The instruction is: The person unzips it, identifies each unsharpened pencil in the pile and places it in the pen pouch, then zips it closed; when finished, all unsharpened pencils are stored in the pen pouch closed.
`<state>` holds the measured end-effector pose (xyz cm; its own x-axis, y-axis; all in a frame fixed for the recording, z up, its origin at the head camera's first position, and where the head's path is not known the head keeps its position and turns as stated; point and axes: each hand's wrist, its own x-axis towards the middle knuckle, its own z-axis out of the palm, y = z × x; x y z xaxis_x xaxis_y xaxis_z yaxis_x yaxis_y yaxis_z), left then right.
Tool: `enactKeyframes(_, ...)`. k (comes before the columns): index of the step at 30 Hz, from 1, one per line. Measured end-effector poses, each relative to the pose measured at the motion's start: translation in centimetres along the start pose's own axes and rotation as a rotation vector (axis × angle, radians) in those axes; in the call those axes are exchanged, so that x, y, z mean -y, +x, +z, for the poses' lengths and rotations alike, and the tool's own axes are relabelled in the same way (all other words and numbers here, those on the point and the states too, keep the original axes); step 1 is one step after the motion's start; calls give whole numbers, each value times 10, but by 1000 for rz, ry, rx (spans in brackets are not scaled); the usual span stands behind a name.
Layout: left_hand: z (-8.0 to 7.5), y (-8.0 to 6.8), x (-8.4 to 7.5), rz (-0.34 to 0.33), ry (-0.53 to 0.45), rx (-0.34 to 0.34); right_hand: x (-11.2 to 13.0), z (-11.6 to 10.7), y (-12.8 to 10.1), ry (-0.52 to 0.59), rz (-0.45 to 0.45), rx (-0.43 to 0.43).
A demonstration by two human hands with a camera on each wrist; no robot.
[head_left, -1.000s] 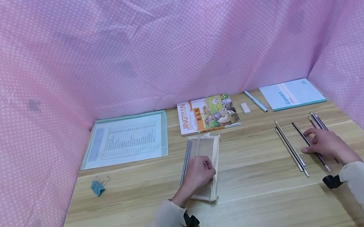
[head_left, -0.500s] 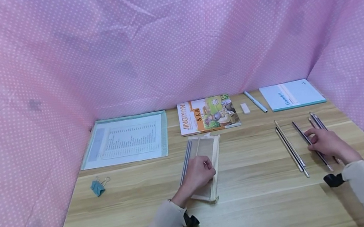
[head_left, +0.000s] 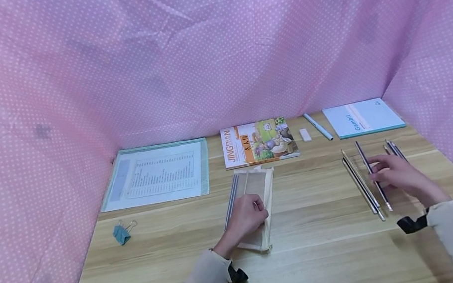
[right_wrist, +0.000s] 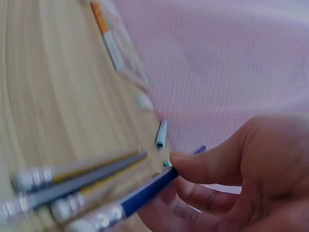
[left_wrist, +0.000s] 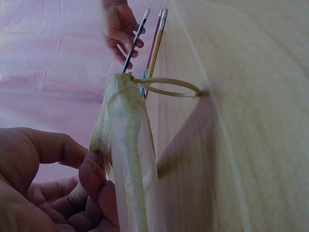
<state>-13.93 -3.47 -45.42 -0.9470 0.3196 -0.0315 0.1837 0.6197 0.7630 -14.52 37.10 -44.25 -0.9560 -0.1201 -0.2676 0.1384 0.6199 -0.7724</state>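
My left hand [head_left: 246, 215] pinches the opening edge of a see-through pencil case [head_left: 268, 179] with cream trim, lying mid-table. Pencils [head_left: 233, 197] show along the case's left side. In the left wrist view thumb and forefinger meet on the cream edge [left_wrist: 100, 140], and a cord loop [left_wrist: 169, 87] sticks out at the case's end. My right hand [head_left: 401, 179] holds a dark blue pencil [head_left: 362, 155] between thumb and fingers, its white eraser end toward me. Several pencils [head_left: 357, 179] lie just left of it, and more pencils [head_left: 397, 150] lie behind the hand.
Along the back lie a printed sheet in a clear folder [head_left: 159, 173], an orange and white book [head_left: 259, 142], an eraser [head_left: 305, 135], a light blue pen [head_left: 318, 126] and a blue notebook [head_left: 363, 117]. A teal binder clip [head_left: 122, 234] sits at left. Pink dotted cloth [head_left: 211, 53] surrounds the table.
My right hand has taken hold of the dark blue pencil, lifted it and carried it left toward the nearby pencils. My left hand has stayed in place on the pencil case.
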Motion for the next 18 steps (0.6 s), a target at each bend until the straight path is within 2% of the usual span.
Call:
enactKeyframes(12,0,1,0,-20,-16,10,30,39,7,199,-99,180)
enactKeyframes(18,-1,1,0,-14,-6,3,40,62,13,222,-145,242)
